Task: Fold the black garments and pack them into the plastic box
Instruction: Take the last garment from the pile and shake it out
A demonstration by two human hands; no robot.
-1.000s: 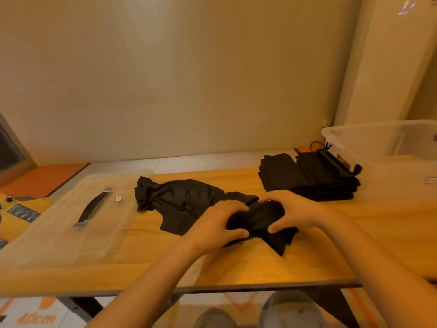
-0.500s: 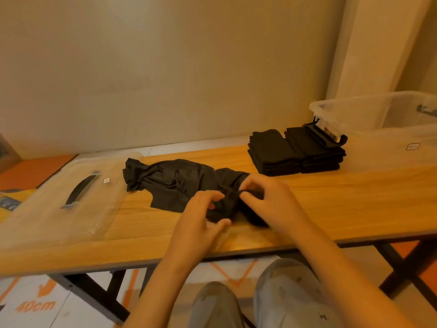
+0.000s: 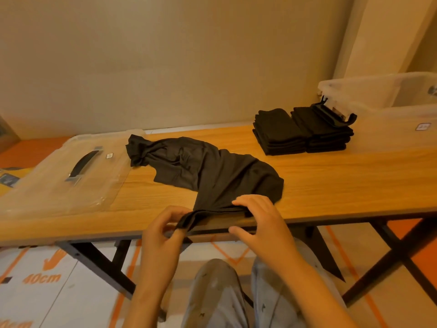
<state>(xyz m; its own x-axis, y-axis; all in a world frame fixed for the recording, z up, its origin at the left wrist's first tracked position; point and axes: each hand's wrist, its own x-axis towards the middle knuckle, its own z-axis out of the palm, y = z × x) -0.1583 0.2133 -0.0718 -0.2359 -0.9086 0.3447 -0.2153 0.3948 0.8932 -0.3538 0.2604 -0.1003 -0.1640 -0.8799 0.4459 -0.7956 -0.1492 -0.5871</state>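
Observation:
A loose black garment [image 3: 208,171] lies crumpled across the middle of the wooden table [image 3: 331,183], its near hem drawn to the front edge. My left hand [image 3: 163,235] pinches the hem's left corner between thumb and fingers. My right hand [image 3: 260,221] grips the hem's right part, fingers on top and thumb below the table edge. Two stacks of folded black garments [image 3: 300,131] stand at the back right, touching the clear plastic box [image 3: 383,95], which sits open at the far right.
The box's clear lid [image 3: 59,185] with a dark handle lies flat on the table's left end. Black crossed table legs [image 3: 390,256] stand below. My knees [image 3: 236,292] sit under the front edge. The floor shows orange tape marks.
Both hands moved from the bunched middle of the garment toward me to its near hem, pulling that end out to the table's front edge. The view shifted lower and further back.

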